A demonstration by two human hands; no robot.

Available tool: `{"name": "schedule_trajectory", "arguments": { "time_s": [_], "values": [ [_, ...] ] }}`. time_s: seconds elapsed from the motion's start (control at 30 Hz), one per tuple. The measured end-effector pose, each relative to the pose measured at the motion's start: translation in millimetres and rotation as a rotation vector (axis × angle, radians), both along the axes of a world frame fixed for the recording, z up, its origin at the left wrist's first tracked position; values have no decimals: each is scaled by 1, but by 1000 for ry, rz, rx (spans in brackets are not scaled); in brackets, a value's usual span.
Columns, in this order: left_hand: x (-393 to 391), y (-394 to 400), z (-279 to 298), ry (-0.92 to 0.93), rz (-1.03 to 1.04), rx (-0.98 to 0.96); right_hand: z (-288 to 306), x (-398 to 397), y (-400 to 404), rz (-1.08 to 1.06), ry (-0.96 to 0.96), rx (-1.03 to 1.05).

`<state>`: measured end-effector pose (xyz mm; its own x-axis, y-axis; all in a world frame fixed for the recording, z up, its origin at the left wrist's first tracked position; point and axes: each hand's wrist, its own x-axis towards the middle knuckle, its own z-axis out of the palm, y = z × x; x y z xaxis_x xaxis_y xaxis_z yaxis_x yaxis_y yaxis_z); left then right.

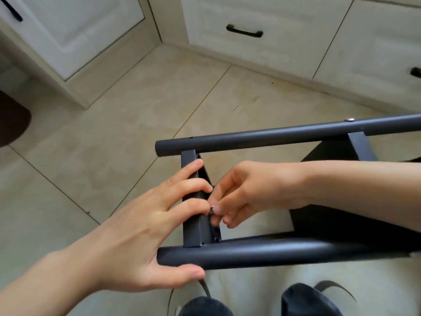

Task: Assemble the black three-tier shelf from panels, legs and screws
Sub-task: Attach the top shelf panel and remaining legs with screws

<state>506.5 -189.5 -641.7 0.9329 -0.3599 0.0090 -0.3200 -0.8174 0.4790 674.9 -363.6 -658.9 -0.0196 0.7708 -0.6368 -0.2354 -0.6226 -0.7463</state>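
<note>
Beige floor tiles (127, 124) and white cabinets (262, 26) lie ahead. I see my right hand (255, 190) pinching a small silver screw (212, 209). My left hand (139, 238) grips the black shelf's flat metal crossbar (191, 226) and near round tubular leg (262, 253), which runs left-right, parallel to the far leg (273, 136).

We're over a beige tiled floor (127, 124) with thin dark grout lines. Cream panelled cabinets (75, 30) wrap the corner, with black bar handles (244, 31) on the drawers. A dark brown mat (12, 119) sits at the left edge. Light is soft and even.
</note>
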Motion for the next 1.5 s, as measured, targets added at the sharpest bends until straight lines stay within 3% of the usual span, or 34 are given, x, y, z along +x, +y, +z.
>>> {"name": "schedule_trajectory", "arguments": {
  "time_s": [0.33,0.67,1.5],
  "values": [
    [-4,-5,1,40,7,6,-7,-29,5,50,-91,36],
    [-12,-7,-5,22,13,-1,-6,-38,1,36,136,29],
    [-11,-9,-9,-9,27,-17,-11,-38,6,43,220,-33]
  ]
}}
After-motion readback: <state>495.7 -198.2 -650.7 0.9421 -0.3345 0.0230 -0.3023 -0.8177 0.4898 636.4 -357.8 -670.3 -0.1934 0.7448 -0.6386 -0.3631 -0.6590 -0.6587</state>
